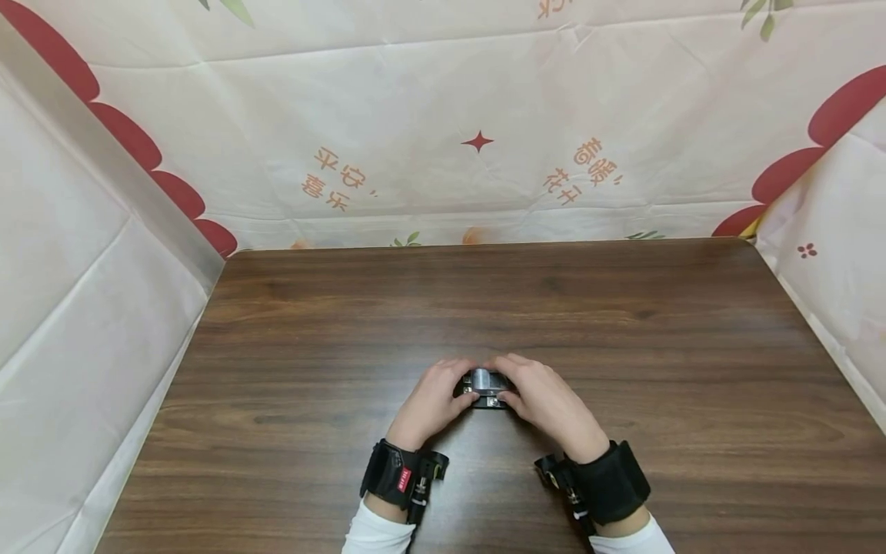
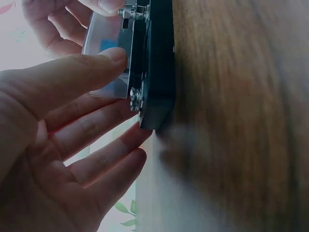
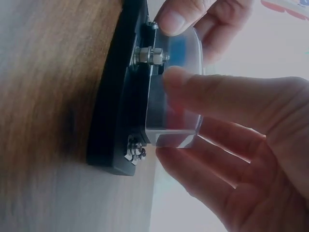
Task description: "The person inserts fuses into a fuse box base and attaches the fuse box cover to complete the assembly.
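A small device with a black base [image 1: 491, 403] and a clear plastic cover [image 3: 186, 50] is between my two hands near the middle of the table. Blue and red parts show through the cover in the right wrist view. Metal screw terminals with nuts [image 3: 149, 55] stand along the base's near side. My left hand [image 1: 434, 396] grips the cover from the left, thumb on the near face and fingers behind. From the right, my right hand [image 1: 547, 396] holds it the same way. The base appears to rest on the table; the fingertips behind are partly hidden.
The brown wood-grain table [image 1: 311, 323] spreads around both hands. A pale printed cloth [image 1: 415, 100] hangs behind its far edge, with more white cloth [image 1: 76, 254] at the left and right sides. Each wrist wears a black strap with a camera.
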{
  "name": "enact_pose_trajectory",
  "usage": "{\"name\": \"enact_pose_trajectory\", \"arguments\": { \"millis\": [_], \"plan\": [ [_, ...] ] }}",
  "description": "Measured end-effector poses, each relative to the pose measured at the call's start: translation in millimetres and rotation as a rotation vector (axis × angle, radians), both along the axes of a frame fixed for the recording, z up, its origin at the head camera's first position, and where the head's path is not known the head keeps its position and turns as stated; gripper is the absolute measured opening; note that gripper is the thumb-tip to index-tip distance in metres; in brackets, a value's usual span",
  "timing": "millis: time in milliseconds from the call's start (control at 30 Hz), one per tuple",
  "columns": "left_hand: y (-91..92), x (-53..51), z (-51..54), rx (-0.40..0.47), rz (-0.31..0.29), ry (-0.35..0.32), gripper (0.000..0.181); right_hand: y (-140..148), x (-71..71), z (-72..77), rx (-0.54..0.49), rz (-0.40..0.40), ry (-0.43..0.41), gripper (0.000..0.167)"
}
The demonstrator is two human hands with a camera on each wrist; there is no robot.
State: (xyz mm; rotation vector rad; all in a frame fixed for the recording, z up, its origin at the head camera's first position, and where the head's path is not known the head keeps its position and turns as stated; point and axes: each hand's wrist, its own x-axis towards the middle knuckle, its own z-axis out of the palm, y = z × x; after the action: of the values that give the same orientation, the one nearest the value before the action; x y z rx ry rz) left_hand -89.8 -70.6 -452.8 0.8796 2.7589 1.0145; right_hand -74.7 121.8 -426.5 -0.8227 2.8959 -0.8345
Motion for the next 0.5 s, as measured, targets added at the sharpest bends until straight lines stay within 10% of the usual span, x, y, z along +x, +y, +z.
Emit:
{"name": "enact_pose_trajectory", "arguments": {
  "millis": [500],
  "plan": [
    [1.7,0.1,0.1,-0.025,0.002,0.006,0.035,0.5,0.2,-5.7,-0.027,-0.006,0.001,0.037]
  ]
}}
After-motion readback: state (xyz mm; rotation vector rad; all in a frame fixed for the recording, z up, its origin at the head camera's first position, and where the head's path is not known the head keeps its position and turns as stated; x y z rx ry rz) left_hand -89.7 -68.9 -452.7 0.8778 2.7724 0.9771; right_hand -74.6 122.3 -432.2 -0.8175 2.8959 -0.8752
